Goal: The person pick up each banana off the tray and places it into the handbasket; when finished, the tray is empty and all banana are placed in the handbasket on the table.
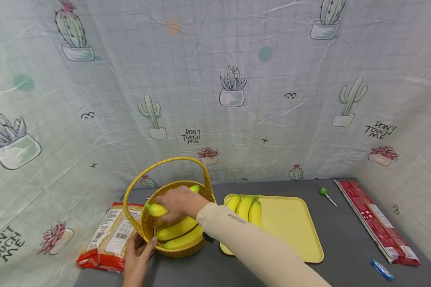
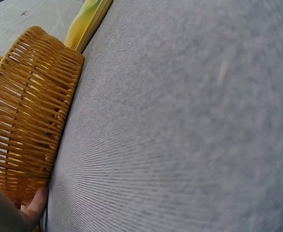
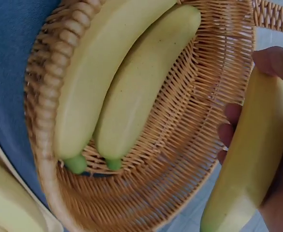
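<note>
A wicker basket [image 1: 181, 252] with a tall loop handle stands left of centre in the head view. My left hand [image 1: 138, 253] grips its near left side, the thumb by the rim; the thumb [image 2: 35, 205] shows low on the wickerwork in the left wrist view. Over the basket's opening, my right hand [image 1: 181, 203] holds a yellow banana [image 3: 250, 159], thumb on one side and fingertips on the other. In the head view the hand covers the banana's middle. Two more bananas [image 3: 132, 92] with green tips lie side by side inside the basket.
Right of the basket, a pale yellow tray [image 1: 287, 223] bears several bananas [image 1: 245, 207], partly behind the right sleeve. A red-ended bag [image 1: 111, 235] lies left of the basket. Far right are a green lollipop [image 1: 324, 192], a long red packet [image 1: 375, 219] and a small blue item [image 1: 382, 270].
</note>
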`<state>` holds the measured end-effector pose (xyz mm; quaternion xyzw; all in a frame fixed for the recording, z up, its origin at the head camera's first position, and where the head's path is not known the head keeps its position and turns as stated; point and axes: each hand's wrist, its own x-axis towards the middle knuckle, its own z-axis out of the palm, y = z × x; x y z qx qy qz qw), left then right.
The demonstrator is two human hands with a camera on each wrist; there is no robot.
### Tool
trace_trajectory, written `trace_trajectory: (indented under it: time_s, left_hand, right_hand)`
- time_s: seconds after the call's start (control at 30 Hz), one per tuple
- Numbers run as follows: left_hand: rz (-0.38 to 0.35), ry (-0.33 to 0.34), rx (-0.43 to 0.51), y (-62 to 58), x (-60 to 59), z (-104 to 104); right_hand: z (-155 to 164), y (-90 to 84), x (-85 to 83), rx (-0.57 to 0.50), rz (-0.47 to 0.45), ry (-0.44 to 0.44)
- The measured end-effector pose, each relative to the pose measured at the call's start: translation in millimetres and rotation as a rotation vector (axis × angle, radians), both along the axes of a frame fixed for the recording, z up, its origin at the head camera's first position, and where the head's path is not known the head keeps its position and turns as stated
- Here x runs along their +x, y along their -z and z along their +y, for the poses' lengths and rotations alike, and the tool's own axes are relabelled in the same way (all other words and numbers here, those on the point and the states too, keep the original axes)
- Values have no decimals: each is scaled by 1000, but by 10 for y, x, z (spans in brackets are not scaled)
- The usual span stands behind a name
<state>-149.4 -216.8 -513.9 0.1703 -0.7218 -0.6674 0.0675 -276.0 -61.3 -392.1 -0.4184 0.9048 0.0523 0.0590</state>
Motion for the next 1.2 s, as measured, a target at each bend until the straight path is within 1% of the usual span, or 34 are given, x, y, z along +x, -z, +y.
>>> trace_trajectory:
  time_s: [0.1,0.27,0.43,0.5,0.67,0.9,1.03,1.2]
  left_hand:
    - [-6,-5,-1,16,5,1]
    - [6,-10,16,11,-4,25]
    - [14,-10,20,5,-2,55]
    - [13,-16,16,6,3,54]
    - [-9,-28,3,5,1,26]
    - [-5,-16,-1,5,21,20]
    - [2,-16,-4,13,28,31]
    - [19,-23,-16,8,14,29]
  right_hand:
    - [0,73,-13,-1,-39,47]
    - [42,190,-64,-44,-128,127]
    - [74,271,-130,-53,-144,178]
    - [72,297,-139,-56,-154,183]
    - [26,376,-101,-64,-181,163]
    - [-7,445,-58,-69,-231,163]
    - [13,448,-51,-58,-229,166]
    - [55,396,-43,-61,-239,172]
